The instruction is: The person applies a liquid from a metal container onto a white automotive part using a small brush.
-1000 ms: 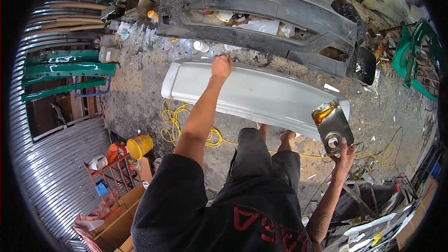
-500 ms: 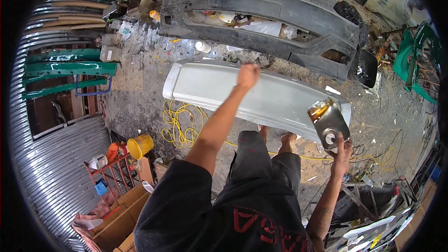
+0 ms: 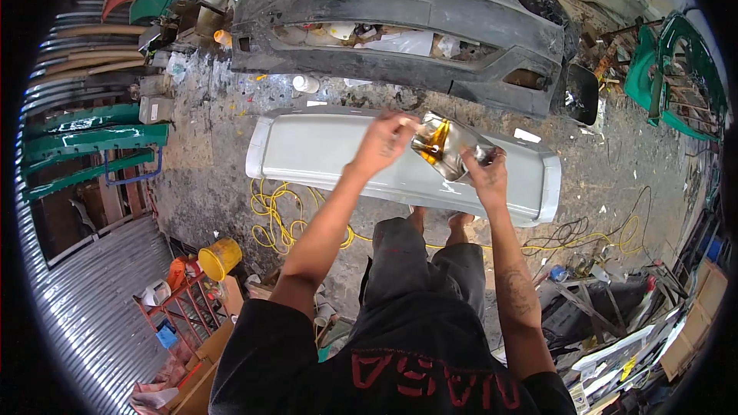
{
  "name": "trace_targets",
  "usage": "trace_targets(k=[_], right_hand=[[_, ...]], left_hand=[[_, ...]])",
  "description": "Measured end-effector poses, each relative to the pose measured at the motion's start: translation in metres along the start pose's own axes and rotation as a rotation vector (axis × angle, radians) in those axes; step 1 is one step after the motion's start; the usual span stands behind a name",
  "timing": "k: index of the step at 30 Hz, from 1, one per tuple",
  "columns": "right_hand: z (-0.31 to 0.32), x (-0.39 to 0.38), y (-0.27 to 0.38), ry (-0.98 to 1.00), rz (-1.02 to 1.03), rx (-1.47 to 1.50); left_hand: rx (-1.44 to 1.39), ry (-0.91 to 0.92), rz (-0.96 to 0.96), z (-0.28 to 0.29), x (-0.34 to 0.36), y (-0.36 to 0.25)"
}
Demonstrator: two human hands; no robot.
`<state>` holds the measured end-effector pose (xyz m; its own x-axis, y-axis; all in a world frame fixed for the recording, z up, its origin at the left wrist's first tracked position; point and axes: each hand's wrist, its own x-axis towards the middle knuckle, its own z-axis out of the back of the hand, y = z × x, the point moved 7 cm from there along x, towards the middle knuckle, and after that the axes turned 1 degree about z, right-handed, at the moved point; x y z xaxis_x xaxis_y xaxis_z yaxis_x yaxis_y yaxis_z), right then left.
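Observation:
A rectangular metal can [image 3: 459, 141] is tilted above a long pale grey vehicle panel [image 3: 323, 146]. Amber-brown liquid or residue shines inside its open end. My right hand [image 3: 488, 175] grips the can near its round spout, fingers curled over the edge. Close to the open end, my left hand [image 3: 382, 146] is closed in a pinch. Something small and pale shows at its fingertips, too indistinct to name. The panel lies lengthwise across in front of my legs, its smooth face up.
Beyond the panel lies a large dark grey bumper [image 3: 369, 65]. A white container [image 3: 305, 84] stands between them on the left. Yellow cable [image 3: 280, 215] loops over the floor. At the lower left, a yellow bucket [image 3: 219, 259] sits beside a red metal rack [image 3: 184, 307].
My right hand has carried the can leftward and up over the panel. My left hand has come back toward me, next to the can's open end. The whole view has shifted slightly.

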<state>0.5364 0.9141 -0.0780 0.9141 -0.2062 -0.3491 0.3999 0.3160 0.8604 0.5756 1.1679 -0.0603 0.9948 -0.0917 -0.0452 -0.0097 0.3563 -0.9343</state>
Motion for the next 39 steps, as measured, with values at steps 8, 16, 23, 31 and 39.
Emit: trace_targets(k=[8, 16, 23, 31, 39], right_hand=[[-0.027, -0.009, 0.023, 0.028, 0.080, 0.048], [0.000, -0.008, -0.034, 0.048, 0.049, 0.003], [0.083, -0.036, -0.050, -0.016, -0.202, 0.099], [0.134, -0.066, -0.050, -0.135, -0.245, 0.131], [0.183, -0.085, -0.064, -0.217, -0.328, 0.100]], left_hand=[[-0.160, -0.014, 0.033, -0.007, -0.019, 0.066], [0.293, -0.267, 0.209, 0.064, -0.020, 0.169], [0.844, -0.280, -0.100, 0.085, -0.013, 0.150], [0.533, -0.152, -0.190, -0.097, 0.015, 0.103], [0.100, -0.288, 0.249, 0.084, -0.011, 0.196]])
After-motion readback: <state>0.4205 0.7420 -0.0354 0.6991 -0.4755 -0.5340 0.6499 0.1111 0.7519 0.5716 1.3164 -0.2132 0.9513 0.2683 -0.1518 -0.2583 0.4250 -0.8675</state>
